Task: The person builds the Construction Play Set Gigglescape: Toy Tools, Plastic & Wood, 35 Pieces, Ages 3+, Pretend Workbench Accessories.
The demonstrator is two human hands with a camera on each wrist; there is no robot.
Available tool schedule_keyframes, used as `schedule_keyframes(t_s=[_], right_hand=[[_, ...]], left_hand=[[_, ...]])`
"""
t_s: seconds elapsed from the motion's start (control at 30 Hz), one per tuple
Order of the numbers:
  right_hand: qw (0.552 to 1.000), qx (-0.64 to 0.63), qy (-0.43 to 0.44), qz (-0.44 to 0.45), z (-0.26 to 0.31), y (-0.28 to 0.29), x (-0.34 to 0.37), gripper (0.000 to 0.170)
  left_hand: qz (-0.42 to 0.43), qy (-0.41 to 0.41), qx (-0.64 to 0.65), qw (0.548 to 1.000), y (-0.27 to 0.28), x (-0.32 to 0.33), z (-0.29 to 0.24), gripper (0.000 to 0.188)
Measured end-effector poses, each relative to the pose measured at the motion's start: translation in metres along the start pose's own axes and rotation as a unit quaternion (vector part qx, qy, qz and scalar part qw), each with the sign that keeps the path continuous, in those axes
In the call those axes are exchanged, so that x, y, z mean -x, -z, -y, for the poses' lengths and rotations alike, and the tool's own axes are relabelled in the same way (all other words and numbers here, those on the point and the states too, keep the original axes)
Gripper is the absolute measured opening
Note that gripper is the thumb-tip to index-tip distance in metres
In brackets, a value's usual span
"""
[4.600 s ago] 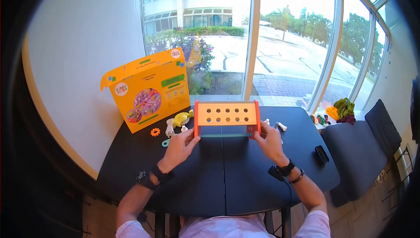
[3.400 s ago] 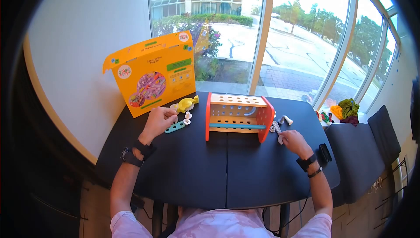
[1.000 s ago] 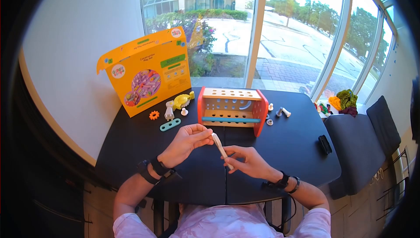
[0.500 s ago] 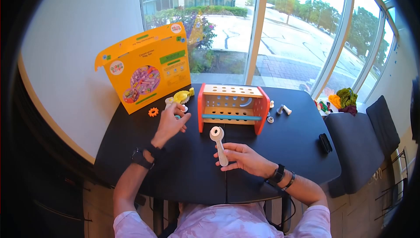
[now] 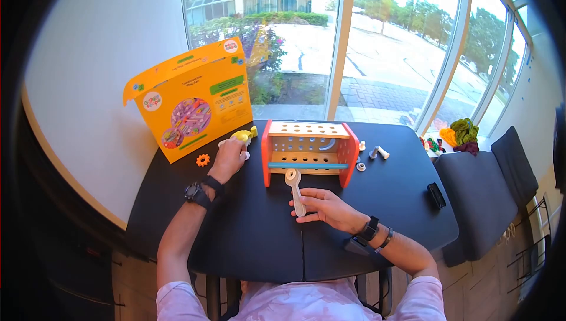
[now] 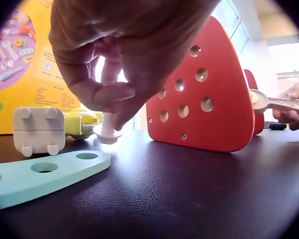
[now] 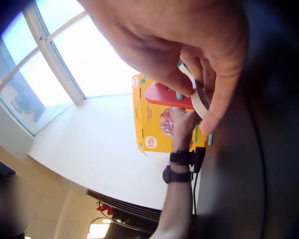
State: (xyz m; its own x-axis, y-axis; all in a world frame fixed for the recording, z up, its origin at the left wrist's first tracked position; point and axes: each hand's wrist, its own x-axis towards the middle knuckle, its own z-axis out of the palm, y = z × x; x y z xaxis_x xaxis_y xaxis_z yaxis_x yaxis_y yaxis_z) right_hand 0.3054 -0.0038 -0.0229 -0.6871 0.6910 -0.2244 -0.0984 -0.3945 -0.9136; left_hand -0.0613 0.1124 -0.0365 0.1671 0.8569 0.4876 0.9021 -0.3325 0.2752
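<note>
My right hand (image 5: pixel 330 209) holds a white toy wrench (image 5: pixel 297 194) by its handle, ring end up, in front of the toy workbench. The workbench has red side panels (image 5: pixel 354 156) with holes, wooden slats and a teal bar. At its left, my left hand (image 5: pixel 229 160) pinches a white toy bolt (image 6: pixel 107 134), head down, right at the table surface in the left wrist view. Near those fingers lie a teal strip with holes (image 6: pixel 65 172), a pale block with rounded studs (image 6: pixel 39 130) and a yellow toy piece (image 5: pixel 243 135). The left hand hides part of these in the head view.
A large yellow toy box (image 5: pixel 236 114) stands at the back left, with an orange gear (image 5: pixel 203 160) before it. Right of the workbench are small bolts (image 5: pixel 382 152) and a pale nut (image 5: pixel 361 167). A black case (image 5: pixel 436 196) lies near the table's right edge.
Both hands set the workbench down, then came together at the wrench. My left hand has since left the wrench and reached left to the bolt; the right keeps holding the wrench.
</note>
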Motion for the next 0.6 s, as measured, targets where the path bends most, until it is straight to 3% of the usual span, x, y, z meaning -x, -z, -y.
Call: schedule_keyframes(t_s=[0.13,0.23,0.33,0.43,0.6], right_hand=[[1.000,0.003,0.002,-0.003,-0.003,0.006,-0.009,0.043],[1.000,0.004,0.006,-0.002,-0.006,0.011,-0.022,0.044],[1.000,-0.006,0.011,-0.010,-0.005,0.011,-0.034,0.045],[1.000,-0.002,0.016,-0.017,-0.005,0.012,-0.046,0.050],[0.998,-0.004,0.038,-0.051,0.001,0.003,-0.065,0.048]], left_hand=[[-0.040,0.028,0.008,0.999,0.011,0.000,-0.022,0.018],[-0.011,0.025,0.077,0.997,0.008,-0.001,-0.020,0.019],[0.068,0.069,0.149,0.984,-0.001,-0.005,-0.013,0.023],[0.084,0.061,0.165,0.981,-0.011,-0.007,-0.007,0.026],[0.044,0.071,0.176,0.981,-0.019,-0.011,-0.015,0.028]])
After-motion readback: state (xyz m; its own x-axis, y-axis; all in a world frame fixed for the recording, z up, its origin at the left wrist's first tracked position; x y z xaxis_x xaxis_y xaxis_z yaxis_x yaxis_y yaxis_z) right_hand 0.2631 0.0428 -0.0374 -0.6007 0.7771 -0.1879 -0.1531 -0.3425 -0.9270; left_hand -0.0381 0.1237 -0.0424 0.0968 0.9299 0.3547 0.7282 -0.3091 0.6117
